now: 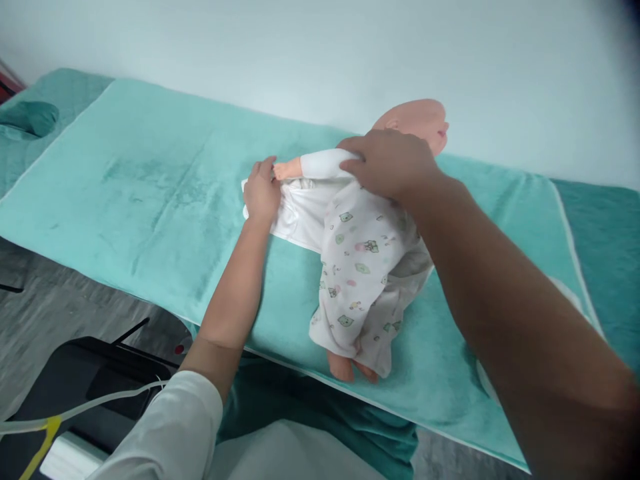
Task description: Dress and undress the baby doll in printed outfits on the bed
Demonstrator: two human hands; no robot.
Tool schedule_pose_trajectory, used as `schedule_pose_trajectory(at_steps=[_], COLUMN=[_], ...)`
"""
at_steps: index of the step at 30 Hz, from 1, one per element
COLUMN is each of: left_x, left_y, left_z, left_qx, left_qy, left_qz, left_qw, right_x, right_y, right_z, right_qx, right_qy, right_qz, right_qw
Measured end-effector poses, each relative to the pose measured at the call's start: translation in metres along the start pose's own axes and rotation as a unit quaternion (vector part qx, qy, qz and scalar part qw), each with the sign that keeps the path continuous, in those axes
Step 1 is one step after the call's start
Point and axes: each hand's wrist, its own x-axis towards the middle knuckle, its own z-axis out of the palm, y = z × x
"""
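A baby doll (410, 120) lies on a teal towel, its head toward the wall and its bare feet (341, 367) at the near edge. It is dressed in white clothing with a printed lower part (360, 267). One white sleeve (323, 164) stretches left, with the doll's hand (289, 169) out of its cuff. My left hand (263, 191) is closed at the end of a spread white cloth (303, 217), its fingertips beside the doll's hand. At the doll's shoulder, my right hand (393, 163) grips the upper sleeve; its palm side is hidden.
The teal towel (150, 173) covers a long padded bed with a face hole (30, 119) at the far left. A white wall (250, 53) runs behind. Below left stands a black case (95, 373) with a clear tube (95, 403) above it.
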Motion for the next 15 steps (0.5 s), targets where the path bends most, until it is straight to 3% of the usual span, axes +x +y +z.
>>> schedule_pose_trajectory(at_steps=[3,7,11,15], left_x=[-0.007,-0.012,-0.010,-0.006], left_y=[0.008,0.012,0.006,0.001], left_z=[-0.003,-0.003,-0.003,-0.007], left_qx=[0.041,0.068,0.078,0.068], left_qy=[-0.002,-0.048,-0.039,-0.012], left_qz=[0.053,0.119,0.089,0.046], left_qw=[0.998,0.989,0.992,0.997], right_x=[0.004,0.015,0.019,0.003], right_y=[-0.018,-0.047,-0.059,-0.046], right_z=[0.008,0.020,0.020,0.014], right_qx=[-0.033,-0.082,-0.076,0.039], right_qy=[-0.032,-0.062,-0.095,-0.016], right_qz=[-0.003,-0.023,-0.026,-0.018], right_qw=[0.999,0.994,0.992,0.999])
